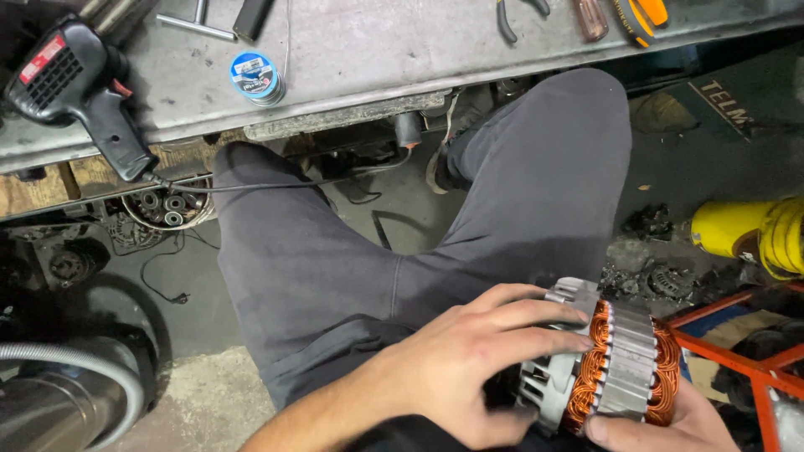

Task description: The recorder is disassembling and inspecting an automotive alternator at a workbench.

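Low at the right of the head view, over the person's lap, an alternator stator assembly point(615, 364) is held between both hands: a grey laminated steel ring with bright copper windings bulging from either side, joined on its left to a silver cast-aluminium housing with slotted vents. Its axis lies roughly level, tilted a little toward the upper right. The left hand point(469, 368) comes in from the bottom edge and lies over the housing end, fingers curled and pressed against the casting, the upper fingertips reaching the edge of the copper; its lower fingers are motion-blurred. The right hand point(670, 423) cups the part from beneath at the bottom right corner, the thumb pressed flat on the lower edge of the steel ring; the rest of that hand is mostly hidden under the part, so how far its fingers wrap cannot be told. Both thighs, in dark grey trousers point(352, 259), stretch away toward a worn metal workbench point(377, 50) along the top. On the bench lie a black soldering gun point(79, 84) at the left with its cord trailing down, a small spool of solder wire point(257, 77), a T-handle tool, and, further right, pliers, a brown-handled screwdriver and an orange-handled tool. Under the bench sits a bowl of small bearings point(163, 209). A yellow hose reel point(758, 234) lies on the floor at the right, above an orange metal frame point(737, 360).
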